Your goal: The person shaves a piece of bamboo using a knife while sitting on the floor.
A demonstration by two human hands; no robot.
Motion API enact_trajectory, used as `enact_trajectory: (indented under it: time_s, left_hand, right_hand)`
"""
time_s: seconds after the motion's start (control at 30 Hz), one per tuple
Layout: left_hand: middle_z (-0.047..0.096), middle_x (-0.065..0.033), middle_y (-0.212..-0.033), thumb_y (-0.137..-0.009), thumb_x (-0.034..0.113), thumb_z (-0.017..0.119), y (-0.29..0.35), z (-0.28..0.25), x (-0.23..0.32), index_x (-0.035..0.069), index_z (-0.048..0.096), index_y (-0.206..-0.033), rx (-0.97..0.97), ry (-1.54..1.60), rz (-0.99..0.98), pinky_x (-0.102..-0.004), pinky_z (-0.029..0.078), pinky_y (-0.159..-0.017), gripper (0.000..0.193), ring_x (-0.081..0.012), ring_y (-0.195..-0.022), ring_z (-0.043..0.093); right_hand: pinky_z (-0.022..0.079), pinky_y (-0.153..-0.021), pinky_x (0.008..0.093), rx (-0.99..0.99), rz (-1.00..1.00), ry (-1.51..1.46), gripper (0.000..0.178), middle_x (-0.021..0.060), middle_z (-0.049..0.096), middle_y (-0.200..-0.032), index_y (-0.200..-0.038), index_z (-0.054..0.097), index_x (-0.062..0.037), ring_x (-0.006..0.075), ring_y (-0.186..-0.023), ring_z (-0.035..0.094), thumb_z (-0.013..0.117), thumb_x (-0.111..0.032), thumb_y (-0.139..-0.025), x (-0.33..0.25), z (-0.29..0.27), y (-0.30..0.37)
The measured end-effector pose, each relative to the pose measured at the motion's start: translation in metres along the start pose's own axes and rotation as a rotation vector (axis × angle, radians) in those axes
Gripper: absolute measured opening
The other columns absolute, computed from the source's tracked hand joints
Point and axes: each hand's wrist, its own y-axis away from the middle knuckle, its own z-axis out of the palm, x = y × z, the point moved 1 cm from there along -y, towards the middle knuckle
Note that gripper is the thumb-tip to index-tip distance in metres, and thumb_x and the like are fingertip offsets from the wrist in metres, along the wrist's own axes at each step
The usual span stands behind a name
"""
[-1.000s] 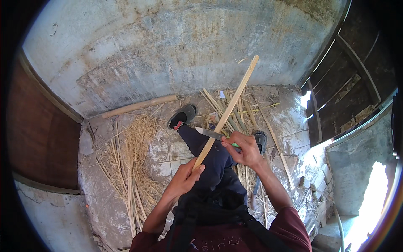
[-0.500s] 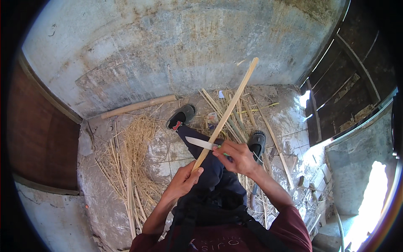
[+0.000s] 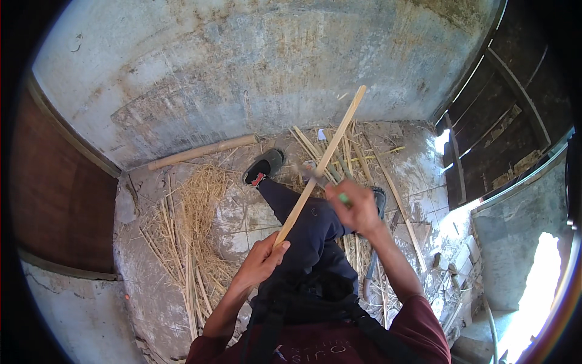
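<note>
My left hand (image 3: 262, 259) is closed around the near end of a long, pale bamboo strip (image 3: 333, 147). The strip slants away from me, up and to the right, over my crossed leg. In my closed right hand (image 3: 359, 211) is a knife (image 3: 345, 199); a bit of its green handle shows between the fingers. Motion smears the blade, which lies across the strip around its middle; whether it cuts into the strip I cannot tell. A small pale shaving (image 3: 342, 96) appears beside the strip's far end, against the wall.
A heap of thin shavings (image 3: 206, 200) and several long strips (image 3: 187, 285) lie on the floor to my left. A bamboo pole (image 3: 203, 151) rests along the base of the wall. More split pieces (image 3: 397, 206) and broken rubble (image 3: 458, 264) are at the right.
My right hand and the knife have moved away from me along the strip, from near my left hand toward its middle. The strip's far end has shifted slightly left.
</note>
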Motion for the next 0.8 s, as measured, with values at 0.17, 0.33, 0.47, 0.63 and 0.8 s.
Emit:
enact_trajectory:
  time_s: [0.17, 0.33, 0.47, 0.63, 0.8]
  left_hand:
    - [0.05, 0.0026, -0.068, -0.114, 0.033, 0.056, 0.011, -0.003, 0.001, 0.003, 0.06, -0.105, -0.009, 0.038, -0.051, -0.0291, 0.038, -0.056, 0.031, -0.0067, -0.062, 0.047]
    - [0.049, 0.003, -0.068, -0.114, 0.032, 0.056, 0.003, -0.003, -0.008, 0.004, 0.06, -0.105, -0.008, 0.068, -0.064, -0.0287, 0.038, -0.057, 0.03, -0.0062, -0.062, 0.046]
    - [0.05, 0.0031, -0.068, -0.115, 0.032, 0.055, 0.006, -0.004, -0.003, 0.004, 0.06, -0.106, -0.011, 0.027, -0.056, -0.0279, 0.037, -0.057, 0.03, -0.0058, -0.062, 0.046]
    - [0.047, 0.0036, -0.068, -0.115, 0.031, 0.053, 0.009, -0.005, -0.001, 0.004, 0.057, -0.101, -0.023, 0.051, -0.086, -0.028, 0.036, -0.056, 0.031, -0.0057, -0.062, 0.043]
    - [0.042, 0.0046, -0.068, -0.117, 0.029, 0.05, 0.007, -0.001, 0.014, 0.005, 0.054, -0.096, -0.054, 0.155, -0.142, -0.0286, 0.034, -0.056, 0.032, -0.0064, -0.061, 0.039]
  right_hand:
    - [0.054, -0.059, 0.0404, 0.027, 0.004, -0.019, 0.006, 0.0129, 0.071, -0.086, -0.1, 0.075, -0.0042, 0.0308, -0.066, 0.069, 0.078, -0.007, -0.095, 0.013, -0.008, -0.004]
    - [0.055, -0.058, 0.0422, -0.154, -0.076, -0.096, 0.008, 0.0124, 0.071, -0.086, -0.101, 0.076, -0.0056, 0.0296, -0.067, 0.07, 0.079, -0.009, -0.094, -0.018, 0.015, 0.008]
    - [0.055, -0.059, 0.0412, -0.078, 0.042, -0.072, 0.006, 0.0124, 0.071, -0.084, -0.097, 0.075, -0.0048, 0.0312, -0.069, 0.072, 0.078, -0.009, -0.095, 0.002, 0.004, -0.001]
    - [0.054, -0.061, 0.0405, -0.086, 0.087, -0.142, 0.005, 0.013, 0.072, -0.088, -0.099, 0.074, -0.0036, 0.0298, -0.071, 0.072, 0.077, -0.005, -0.095, 0.003, -0.002, -0.006]
    - [0.055, -0.064, 0.0396, -0.117, -0.033, -0.247, 0.007, 0.0128, 0.073, -0.088, -0.1, 0.075, -0.0038, 0.0285, -0.075, 0.073, 0.078, -0.004, -0.094, -0.01, 0.014, 0.007]
